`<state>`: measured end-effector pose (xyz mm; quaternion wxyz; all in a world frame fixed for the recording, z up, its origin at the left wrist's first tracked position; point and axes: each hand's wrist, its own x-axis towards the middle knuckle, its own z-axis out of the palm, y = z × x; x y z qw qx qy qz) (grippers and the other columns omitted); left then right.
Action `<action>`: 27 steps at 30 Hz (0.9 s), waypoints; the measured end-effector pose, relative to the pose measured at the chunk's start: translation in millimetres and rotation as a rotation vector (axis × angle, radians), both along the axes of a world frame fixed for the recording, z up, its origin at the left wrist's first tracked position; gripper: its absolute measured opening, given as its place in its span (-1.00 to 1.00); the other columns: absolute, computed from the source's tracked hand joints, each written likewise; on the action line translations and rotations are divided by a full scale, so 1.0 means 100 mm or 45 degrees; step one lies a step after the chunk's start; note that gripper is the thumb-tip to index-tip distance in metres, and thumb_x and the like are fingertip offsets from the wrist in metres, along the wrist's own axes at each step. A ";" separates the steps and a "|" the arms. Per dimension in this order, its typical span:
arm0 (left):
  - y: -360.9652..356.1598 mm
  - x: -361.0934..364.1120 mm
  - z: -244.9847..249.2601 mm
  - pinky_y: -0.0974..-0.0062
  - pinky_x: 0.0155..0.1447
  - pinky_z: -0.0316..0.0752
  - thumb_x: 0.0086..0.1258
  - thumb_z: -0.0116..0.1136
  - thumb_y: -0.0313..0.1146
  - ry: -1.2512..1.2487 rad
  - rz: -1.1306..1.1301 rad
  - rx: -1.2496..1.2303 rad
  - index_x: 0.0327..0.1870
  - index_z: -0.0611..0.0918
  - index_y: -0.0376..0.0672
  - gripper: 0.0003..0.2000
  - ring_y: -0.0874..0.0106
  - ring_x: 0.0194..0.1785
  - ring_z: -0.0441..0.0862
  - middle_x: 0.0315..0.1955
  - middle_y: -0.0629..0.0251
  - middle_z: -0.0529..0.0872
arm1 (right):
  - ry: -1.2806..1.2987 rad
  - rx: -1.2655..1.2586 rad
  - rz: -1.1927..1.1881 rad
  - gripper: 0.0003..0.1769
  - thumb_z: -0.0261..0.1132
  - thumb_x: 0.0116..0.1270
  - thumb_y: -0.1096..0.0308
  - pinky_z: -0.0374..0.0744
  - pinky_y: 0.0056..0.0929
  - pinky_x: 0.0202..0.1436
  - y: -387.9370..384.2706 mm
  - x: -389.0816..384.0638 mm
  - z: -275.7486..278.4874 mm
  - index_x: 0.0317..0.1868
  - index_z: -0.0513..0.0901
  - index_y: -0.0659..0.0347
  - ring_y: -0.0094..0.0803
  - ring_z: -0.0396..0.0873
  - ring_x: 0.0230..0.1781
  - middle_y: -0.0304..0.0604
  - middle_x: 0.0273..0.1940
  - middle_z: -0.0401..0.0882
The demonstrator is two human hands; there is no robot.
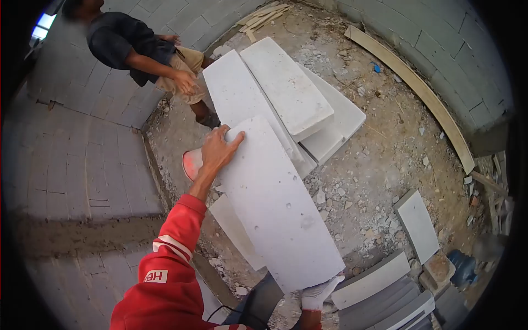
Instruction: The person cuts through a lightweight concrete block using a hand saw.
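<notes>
Two hands hold one white slab [275,203], tilted, just short of the slab stack [286,93]. The left hand [217,151] has its grip closed over the far corner, and the gloved right hand [319,294] grips the near end. Three slabs already lie stacked, and spare slabs [385,286] lie well right of the stack. The rubble floor [374,165] right of the stack is open. A co-worker [143,49] and a wall [71,154] crowd its left.

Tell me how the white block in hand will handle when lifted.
Likely stiff: the white block spans from left hand to right hand without sagging. Probably hefty, since both hands hold it. Its pitted surface suggests edges may crumble.
</notes>
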<state>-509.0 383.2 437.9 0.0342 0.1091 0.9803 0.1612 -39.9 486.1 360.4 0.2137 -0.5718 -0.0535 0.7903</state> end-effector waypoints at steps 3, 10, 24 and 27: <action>0.02 -0.83 -0.15 0.07 0.35 0.50 0.33 0.18 0.30 0.043 0.017 -0.039 0.26 0.69 -0.27 -0.23 -0.07 0.25 0.66 0.10 -0.15 0.75 | 0.341 0.039 0.068 -0.04 -0.23 0.54 -0.55 0.25 -0.04 0.61 -0.16 -0.55 -0.30 0.65 0.21 -0.02 -0.13 0.23 0.58 -0.21 0.63 0.20; 0.36 -1.63 -0.14 -0.50 0.49 0.10 0.35 0.17 0.37 0.126 0.277 -0.051 0.60 0.35 0.36 -0.21 -0.28 0.66 0.02 0.64 -0.17 0.07 | 0.307 0.006 0.210 -0.19 -0.21 0.66 -0.34 0.17 -0.06 0.63 -0.27 -1.98 0.15 0.69 0.09 -0.02 -0.18 0.18 0.59 -0.15 0.64 0.09; 0.88 0.31 -0.02 0.16 0.45 0.41 0.59 0.20 -0.27 0.686 -0.776 0.274 0.33 0.61 -0.26 -0.61 0.13 0.24 0.64 0.19 -0.03 0.70 | -0.237 0.629 0.864 -0.26 0.14 0.55 -0.11 0.42 -0.25 0.47 -0.06 -0.49 -1.18 0.48 0.44 0.30 0.06 0.53 0.39 0.19 0.30 0.63; 1.39 1.99 -0.76 0.16 0.31 0.52 0.53 0.16 -0.42 0.002 -0.971 0.477 0.26 0.62 -0.29 -0.67 0.20 0.20 0.65 0.06 0.04 0.71 | -0.495 0.016 0.211 -0.35 0.23 0.54 -0.11 0.64 -0.38 0.00 -0.55 1.26 -2.08 0.34 0.59 0.26 -0.44 0.67 -0.06 -0.19 0.00 0.68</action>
